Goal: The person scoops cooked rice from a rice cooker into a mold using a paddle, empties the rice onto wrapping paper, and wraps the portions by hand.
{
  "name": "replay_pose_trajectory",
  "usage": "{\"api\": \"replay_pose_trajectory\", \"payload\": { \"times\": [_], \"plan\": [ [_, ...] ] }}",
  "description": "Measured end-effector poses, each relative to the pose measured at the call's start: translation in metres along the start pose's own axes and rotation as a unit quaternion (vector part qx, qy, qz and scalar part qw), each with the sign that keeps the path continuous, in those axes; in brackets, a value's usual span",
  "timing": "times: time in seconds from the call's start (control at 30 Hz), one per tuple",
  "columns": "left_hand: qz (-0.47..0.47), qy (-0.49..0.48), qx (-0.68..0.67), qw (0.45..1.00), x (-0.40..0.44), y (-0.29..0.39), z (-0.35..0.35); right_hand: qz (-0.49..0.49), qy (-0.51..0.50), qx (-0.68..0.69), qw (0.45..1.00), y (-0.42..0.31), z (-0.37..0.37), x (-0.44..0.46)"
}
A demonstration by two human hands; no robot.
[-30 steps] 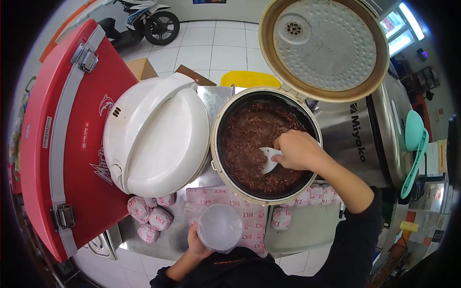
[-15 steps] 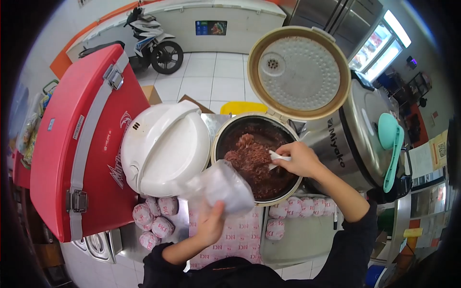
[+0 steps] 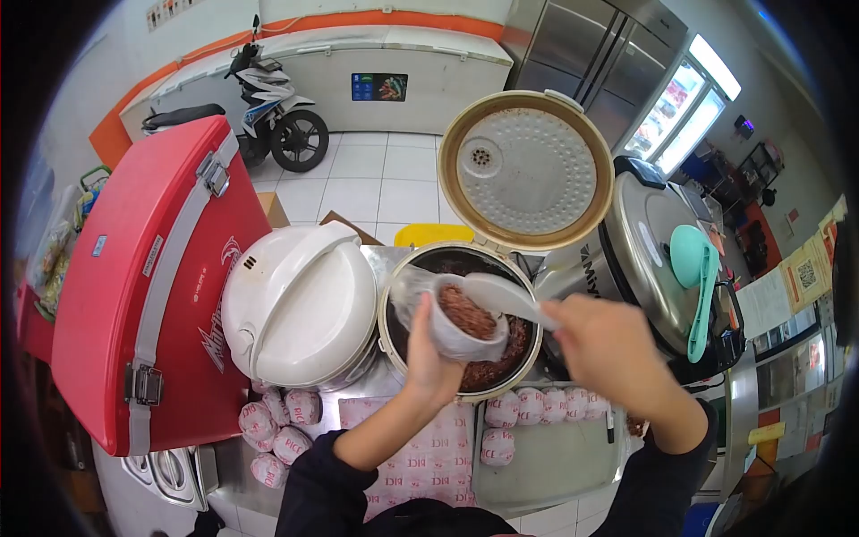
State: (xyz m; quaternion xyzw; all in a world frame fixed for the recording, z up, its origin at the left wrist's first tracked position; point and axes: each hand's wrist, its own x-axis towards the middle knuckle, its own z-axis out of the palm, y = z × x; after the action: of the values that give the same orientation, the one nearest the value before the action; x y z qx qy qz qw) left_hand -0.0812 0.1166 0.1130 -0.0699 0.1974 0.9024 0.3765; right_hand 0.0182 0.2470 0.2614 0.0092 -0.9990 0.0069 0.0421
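My left hand [image 3: 431, 362] grips a small white bowl [image 3: 463, 345] lined with clear plastic, tilted above the open rice cooker [image 3: 387, 338]. Reddish-brown rice [image 3: 465, 313] fills part of the bowl. My right hand [image 3: 598, 345], blurred by motion, is closed on the handle of a white rice paddle [image 3: 510, 297], whose blade is at the bowl's upper edge. More dark rice [image 3: 483, 374] shows inside the cooker. Printed wrapping paper [image 3: 412, 456] lies in front of it. Wrapped rice bundles [image 3: 293, 445] sit to the left, and others [image 3: 498, 446] rest on a metal tray [image 3: 555, 465].
A closed white rice cooker [image 3: 300, 304] and a red cooler box [image 3: 134, 286] stand on the left. The open cooker's lid [image 3: 528, 170] is raised behind it. On the right, a green ladle [image 3: 698, 277] rests on a steel Miyako cooker [image 3: 640, 268]. A marker [image 3: 610, 426] lies on the tray.
My left hand has raised the plastic-lined bowl over the cooker. My right hand has lifted the paddle out of the rice to the bowl, which now shows rice inside.
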Motion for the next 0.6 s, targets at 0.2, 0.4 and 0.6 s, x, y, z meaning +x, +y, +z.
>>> {"api": "replay_pose_trajectory", "payload": {
  "times": [0.2, 0.4, 0.6],
  "plan": [
    [0.060, 0.011, 0.022, 0.998, -0.047, 0.052, -0.031, 0.108, -0.089, 0.065, 0.988, 0.048, 0.061, 0.041],
    [0.082, 0.070, 0.007, 0.994, -0.101, 0.073, -0.071, 0.102, -0.174, 0.091, 0.975, 0.052, 0.191, 0.097],
    [0.045, 0.046, -0.013, 0.998, -0.113, 0.069, -0.085, -0.004, -0.242, 0.189, 0.952, 0.035, 0.203, 0.104]
  ]
}}
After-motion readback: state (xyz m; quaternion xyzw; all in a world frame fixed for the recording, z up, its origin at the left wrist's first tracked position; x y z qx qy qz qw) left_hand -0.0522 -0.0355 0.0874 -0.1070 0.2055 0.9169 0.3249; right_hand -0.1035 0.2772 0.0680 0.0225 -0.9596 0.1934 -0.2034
